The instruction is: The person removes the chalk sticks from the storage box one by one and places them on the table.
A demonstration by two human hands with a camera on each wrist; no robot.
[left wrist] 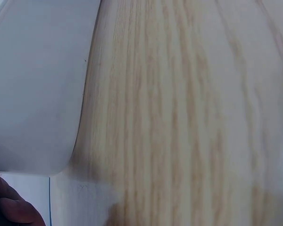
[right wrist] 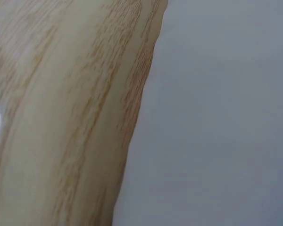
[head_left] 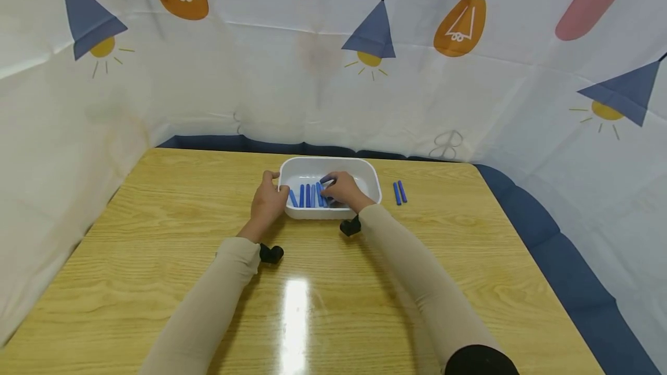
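Note:
A white tray (head_left: pixel 312 213) sits near the back of the table, with several blue sticks (head_left: pixel 308 195) lined up side by side in its left half. My left hand (head_left: pixel 267 201) holds the tray's left end, thumb at the rim. Inside the tray, my right hand (head_left: pixel 344 188) pinches a blue stick at the right end of the row; its fingers partly cover it. In the left wrist view, fingertips (left wrist: pixel 20 211) show beside the tray's wall (left wrist: pixel 37 84). The right wrist view shows the tray's outer wall (right wrist: pixel 217 113) and no hand.
Two more blue sticks (head_left: pixel 397 194) lie on the wooden table (head_left: pixel 443 259) just right of the tray. A white curtain (head_left: pixel 292 85) printed with lamps hangs behind the table. Dark blue fabric (head_left: pixel 563 259) runs along its right edge.

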